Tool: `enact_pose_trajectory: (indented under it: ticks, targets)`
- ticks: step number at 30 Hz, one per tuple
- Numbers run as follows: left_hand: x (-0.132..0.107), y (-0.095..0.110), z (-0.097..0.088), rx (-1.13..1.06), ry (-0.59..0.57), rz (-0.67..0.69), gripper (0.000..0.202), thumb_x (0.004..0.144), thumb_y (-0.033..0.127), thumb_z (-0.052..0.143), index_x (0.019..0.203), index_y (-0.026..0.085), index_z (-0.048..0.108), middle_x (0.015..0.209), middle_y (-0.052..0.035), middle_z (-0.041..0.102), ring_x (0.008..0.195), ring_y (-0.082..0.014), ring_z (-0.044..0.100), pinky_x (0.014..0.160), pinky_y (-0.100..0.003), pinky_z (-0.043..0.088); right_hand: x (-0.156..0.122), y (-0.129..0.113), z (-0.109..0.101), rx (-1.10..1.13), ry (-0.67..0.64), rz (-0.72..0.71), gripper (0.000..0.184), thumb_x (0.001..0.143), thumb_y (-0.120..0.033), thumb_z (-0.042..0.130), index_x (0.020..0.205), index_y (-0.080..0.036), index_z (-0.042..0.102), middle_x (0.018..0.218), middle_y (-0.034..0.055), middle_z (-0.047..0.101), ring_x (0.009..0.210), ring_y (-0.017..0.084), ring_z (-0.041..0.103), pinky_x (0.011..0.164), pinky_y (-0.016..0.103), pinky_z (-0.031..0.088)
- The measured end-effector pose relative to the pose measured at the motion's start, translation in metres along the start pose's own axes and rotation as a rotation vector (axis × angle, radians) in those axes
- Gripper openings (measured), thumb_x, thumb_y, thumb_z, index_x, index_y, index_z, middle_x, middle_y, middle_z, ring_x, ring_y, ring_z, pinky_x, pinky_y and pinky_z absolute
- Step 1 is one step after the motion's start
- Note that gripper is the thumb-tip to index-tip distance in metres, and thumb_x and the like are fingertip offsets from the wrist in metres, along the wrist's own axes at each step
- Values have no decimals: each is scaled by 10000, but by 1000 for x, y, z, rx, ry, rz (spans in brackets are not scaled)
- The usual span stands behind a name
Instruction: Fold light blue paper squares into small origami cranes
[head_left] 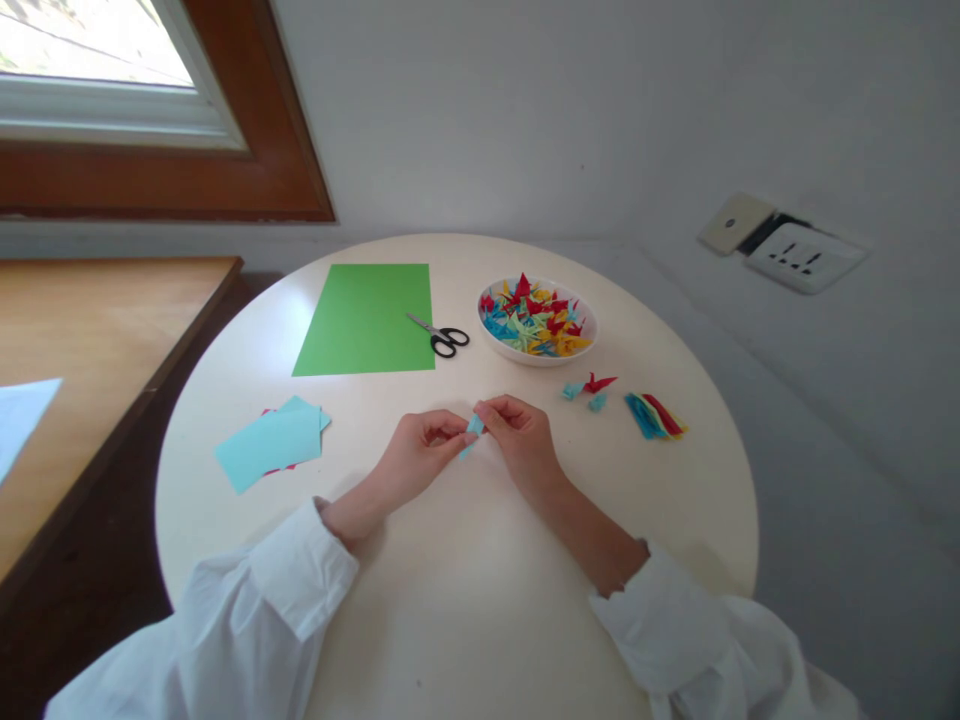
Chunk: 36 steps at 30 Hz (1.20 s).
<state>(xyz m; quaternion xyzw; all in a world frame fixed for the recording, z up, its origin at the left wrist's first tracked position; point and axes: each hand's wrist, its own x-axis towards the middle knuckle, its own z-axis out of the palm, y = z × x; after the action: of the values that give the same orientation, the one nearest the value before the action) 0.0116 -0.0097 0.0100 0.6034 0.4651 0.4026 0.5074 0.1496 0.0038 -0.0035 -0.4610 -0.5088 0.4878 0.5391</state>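
Observation:
Between my two hands, above the middle of the white round table [465, 620], is a small folded piece of light blue paper [475, 425]. My left hand [431, 445] pinches its lower left side between thumb and fingers. From the right, my right hand [519, 430] grips the upper part with thumb and forefinger. Fingertips cover much of the paper, so its full shape is hidden. Just right of my right hand lie a red paper crane [598, 383] and small light blue folded pieces [573, 390].
A white bowl [517, 356] of colourful paper cranes stands at the back. Black-handled scissors [444, 341] lie partly on a green sheet [367, 315]. Light blue paper sheets [274, 440] lie at left, coloured strips [654, 416] at right. A wooden desk [97, 320] adjoins on the left.

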Motion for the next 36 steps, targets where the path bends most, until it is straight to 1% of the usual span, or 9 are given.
enact_pose_trajectory:
  ticks: [2, 5, 7, 9, 12, 15, 22, 30, 36]
  targets:
    - [1, -1, 0, -37, 31, -42, 278, 658, 404, 640, 649, 126, 632, 560, 5, 561, 494, -72, 408, 440, -192, 300, 0, 1, 0, -11, 15, -46, 201, 701, -344, 623, 819, -181, 623, 640, -12, 585, 597, 115, 531, 578, 249, 441]
    - [2, 0, -1, -107, 87, -128, 312, 625, 421, 666, 651, 115, 613, 521, 26, 516, 452, -53, 365, 418, -187, 253, -2, 0, -1, -126, 52, -240, 269, 784, -299, 545, 1041, -223, 576, 827, 27, 594, 771, 142, 563, 641, 267, 467]
    - [3, 1, -2, -149, 112, -159, 330, 620, 430, 670, 659, 109, 608, 519, 29, 510, 448, -50, 363, 423, -187, 244, -4, -2, -3, -301, 45, -411, 212, 814, -225, 495, 986, -238, 619, 950, 58, 576, 920, 166, 541, 737, 304, 468]
    - [3, 1, -3, -183, 121, -163, 332, 619, 429, 675, 664, 108, 608, 524, 28, 513, 458, -52, 376, 438, -189, 252, -6, -2, -5, -472, 26, -547, 233, 809, -151, 472, 911, -250, 656, 1015, 69, 566, 988, 184, 514, 792, 338, 455]
    - [4, 2, -4, -212, 112, -153, 315, 614, 413, 689, 674, 113, 615, 530, 30, 521, 479, -59, 397, 456, -192, 269, -5, -2, -7, -608, 0, -657, 277, 790, -96, 470, 898, -263, 662, 1034, 63, 588, 991, 194, 522, 809, 368, 445]
    - [4, 2, -5, -209, 95, -137, 309, 602, 408, 704, 677, 119, 622, 564, 22, 549, 505, -64, 426, 477, -193, 298, -3, 0, -7, -644, -8, -721, 263, 791, -95, 489, 910, -258, 658, 998, 56, 633, 976, 193, 553, 851, 384, 421]
    - [3, 5, -4, -233, 56, -99, 310, 593, 400, 714, 714, 127, 630, 641, -1, 601, 583, -91, 501, 561, -212, 383, -2, -1, -7, -665, -55, -681, 225, 810, -136, 498, 914, -258, 656, 957, 34, 696, 975, 189, 606, 859, 374, 392]
    - [3, 3, -4, -217, 70, -70, 259, 630, 366, 688, 691, 128, 606, 598, 21, 556, 544, -72, 456, 520, -198, 351, -2, -2, -6, -642, -97, -658, 201, 807, -127, 497, 882, -228, 654, 889, 41, 711, 857, 173, 645, 788, 347, 418]
    - [2, 4, -5, -225, 79, -79, 283, 635, 388, 679, 710, 125, 605, 593, 14, 551, 534, -77, 448, 508, -205, 331, -3, -1, -5, -603, -111, -631, 199, 794, -154, 526, 925, -240, 648, 895, 34, 704, 861, 173, 633, 803, 340, 444]
